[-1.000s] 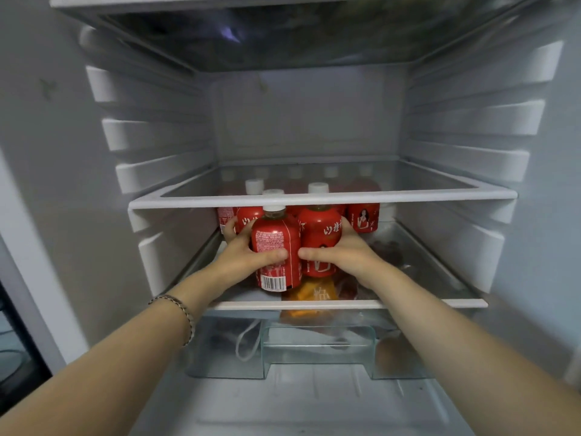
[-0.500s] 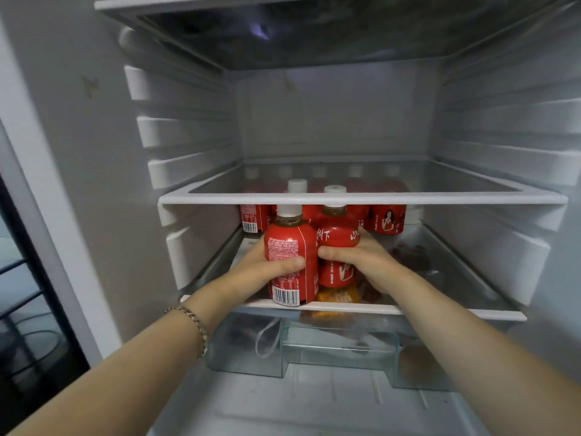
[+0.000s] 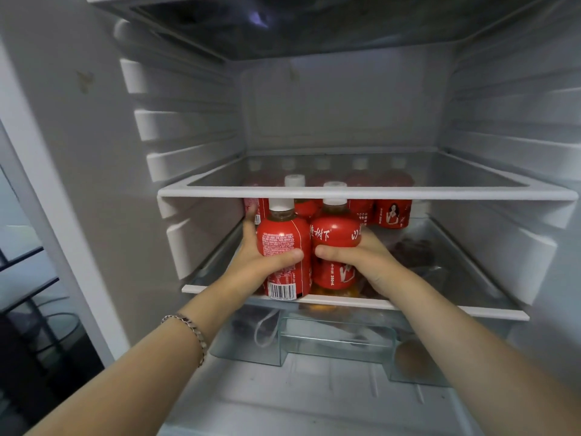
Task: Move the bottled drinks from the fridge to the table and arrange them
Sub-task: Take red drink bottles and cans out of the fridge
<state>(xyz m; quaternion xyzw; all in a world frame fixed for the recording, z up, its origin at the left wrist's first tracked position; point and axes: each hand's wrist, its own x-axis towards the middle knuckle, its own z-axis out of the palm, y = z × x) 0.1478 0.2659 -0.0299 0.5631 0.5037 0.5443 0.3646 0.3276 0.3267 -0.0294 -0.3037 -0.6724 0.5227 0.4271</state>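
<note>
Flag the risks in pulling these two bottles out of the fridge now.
1. The caps of the left bottle and right bottle sit close under the upper shelf's front rim; lifting could knock them.
2. The left hand and right hand each wrap one bottle only partway, so either bottle may slip.

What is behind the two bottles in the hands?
More red bottles stand in a row at the back of the lower shelf. The held bottles and the hands hide part of that row.

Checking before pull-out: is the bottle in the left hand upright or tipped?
Upright: the bottle stands cap up, label vertical, in the left hand at the shelf's front edge.
</note>
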